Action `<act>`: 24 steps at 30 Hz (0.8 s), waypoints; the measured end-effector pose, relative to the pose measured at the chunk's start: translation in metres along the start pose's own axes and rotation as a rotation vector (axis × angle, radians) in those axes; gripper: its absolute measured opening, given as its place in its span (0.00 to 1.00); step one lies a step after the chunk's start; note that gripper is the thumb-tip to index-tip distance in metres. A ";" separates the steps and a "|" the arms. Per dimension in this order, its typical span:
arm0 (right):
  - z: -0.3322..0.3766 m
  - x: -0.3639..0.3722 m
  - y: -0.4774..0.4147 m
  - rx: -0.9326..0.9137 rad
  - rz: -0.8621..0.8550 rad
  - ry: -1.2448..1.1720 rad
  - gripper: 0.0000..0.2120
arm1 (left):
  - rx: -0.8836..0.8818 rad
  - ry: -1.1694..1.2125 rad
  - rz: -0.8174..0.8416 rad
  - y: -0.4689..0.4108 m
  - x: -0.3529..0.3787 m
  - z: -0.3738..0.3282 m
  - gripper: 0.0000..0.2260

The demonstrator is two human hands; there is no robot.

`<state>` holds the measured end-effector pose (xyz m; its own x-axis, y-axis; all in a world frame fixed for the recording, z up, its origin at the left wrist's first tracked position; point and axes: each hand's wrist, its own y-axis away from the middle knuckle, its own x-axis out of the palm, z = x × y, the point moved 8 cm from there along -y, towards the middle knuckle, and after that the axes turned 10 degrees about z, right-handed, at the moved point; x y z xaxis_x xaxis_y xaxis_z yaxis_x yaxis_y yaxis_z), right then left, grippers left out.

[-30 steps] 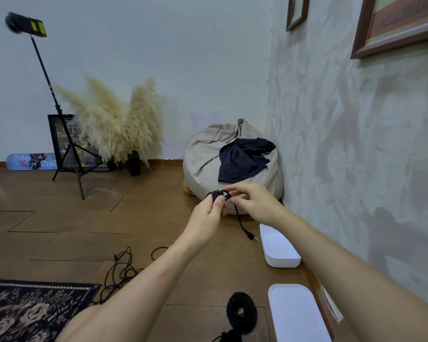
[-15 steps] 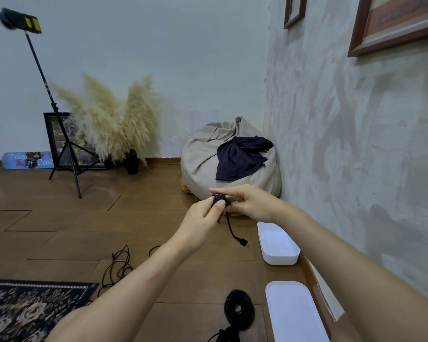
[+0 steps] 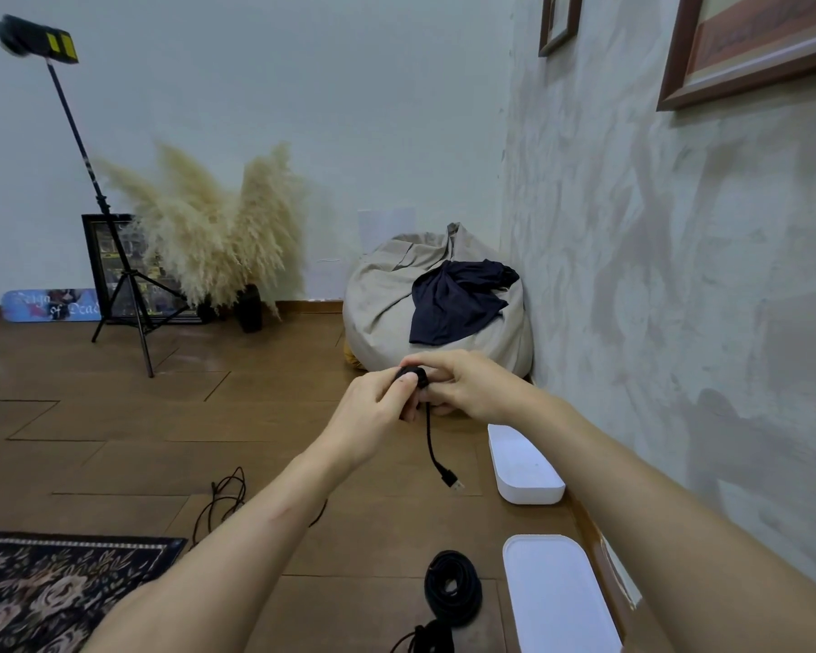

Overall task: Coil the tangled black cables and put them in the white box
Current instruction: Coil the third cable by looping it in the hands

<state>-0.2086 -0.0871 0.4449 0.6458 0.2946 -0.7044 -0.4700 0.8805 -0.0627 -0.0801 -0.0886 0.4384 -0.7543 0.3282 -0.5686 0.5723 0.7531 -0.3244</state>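
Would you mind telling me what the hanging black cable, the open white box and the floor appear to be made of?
Black cable: seemingly braided fabric sheath, matte, with a woven-looking texture. White box: probably moulded plastic, smooth with rounded corners. Floor: wood or wood-look laminate; brown planks, visible seams, soft sheen.

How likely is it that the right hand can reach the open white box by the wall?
Probably yes: the open white box sits on the floor just below the right hand, nothing between them. It and the left hand grip the cable coil, though.
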 end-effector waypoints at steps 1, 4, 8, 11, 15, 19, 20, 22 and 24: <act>-0.002 -0.001 -0.002 0.013 -0.013 0.014 0.18 | -0.008 0.013 -0.001 -0.001 -0.001 0.001 0.19; 0.001 -0.002 -0.006 0.019 -0.038 0.068 0.17 | -0.025 0.024 -0.021 -0.004 -0.006 0.003 0.19; 0.008 0.001 -0.007 0.004 -0.060 0.120 0.17 | -0.040 0.014 -0.066 -0.006 -0.009 0.005 0.19; 0.015 0.003 -0.006 -0.013 -0.056 0.123 0.16 | -0.052 0.067 -0.103 -0.007 -0.013 0.009 0.20; 0.020 0.004 -0.003 -0.027 -0.018 0.082 0.15 | -0.029 0.133 -0.114 -0.005 -0.015 0.009 0.26; 0.019 0.007 0.002 -0.033 0.015 -0.044 0.18 | 0.010 0.128 -0.078 -0.004 -0.010 0.003 0.28; 0.018 0.008 0.003 -0.031 0.018 -0.065 0.18 | 0.021 0.110 -0.076 -0.004 -0.010 0.002 0.27; 0.019 0.007 0.004 -0.032 0.012 -0.072 0.17 | 0.032 0.083 -0.088 -0.002 -0.010 0.002 0.27; 0.020 0.005 0.004 -0.039 -0.014 -0.049 0.16 | 0.038 0.040 -0.112 -0.001 -0.011 -0.001 0.26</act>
<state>-0.1950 -0.0745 0.4554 0.6809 0.3007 -0.6678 -0.4831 0.8697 -0.1010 -0.0724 -0.0921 0.4461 -0.8261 0.2664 -0.4966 0.4950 0.7642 -0.4135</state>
